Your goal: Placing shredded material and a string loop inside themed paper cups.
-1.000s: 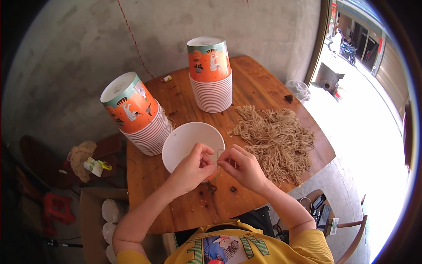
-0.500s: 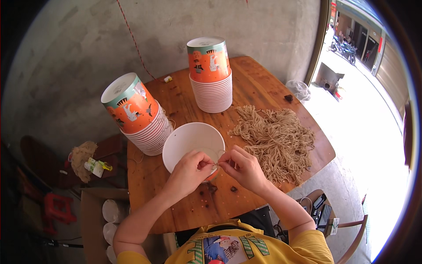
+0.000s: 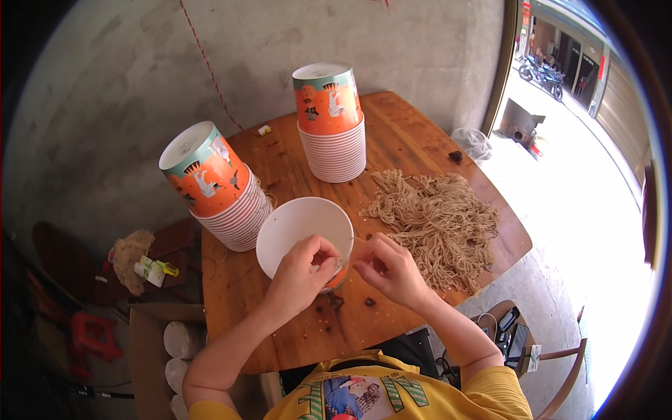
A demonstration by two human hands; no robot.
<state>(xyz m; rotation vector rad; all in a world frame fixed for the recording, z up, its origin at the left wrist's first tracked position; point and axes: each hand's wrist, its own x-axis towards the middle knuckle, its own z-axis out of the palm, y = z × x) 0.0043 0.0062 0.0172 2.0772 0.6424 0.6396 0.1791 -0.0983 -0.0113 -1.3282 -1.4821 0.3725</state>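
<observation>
A white paper bowl [image 3: 302,231], smooth inside and orange on its outer wall, is being held tilted near the front edge of a round wooden table [image 3: 402,143]; nothing is being seen inside it. Its near rim is being gripped by the left hand [image 3: 299,274], whose fingers are curled over the edge. The right hand [image 3: 387,267] is being kept just beside the rim, its fingertips pinched together; a thin pale string seems to be running from them to the bowl, though what exactly is being pinched cannot be told.

To the right, a loose, tangled heap of tan strings [image 3: 435,222] is lying spread over the worn, glossy planks. Two stacks of nested orange printed bowls are standing upside down: a leaning left stack [image 3: 218,187] just beside the held bowl, and an upright far stack [image 3: 330,120] farther back. Small dark crumbs [image 3: 350,303] are lying scattered below the hands. A cardboard box [image 3: 157,343] holding pale rolls is standing on the floor at the left, and a rough grey concrete wall [image 3: 294,42] is rising behind.

Compared with a second ago, the bowl and both hands are being kept in almost the same place, with only slight shifts of the fingers at the rim; the stacks and the heap are lying unchanged.
</observation>
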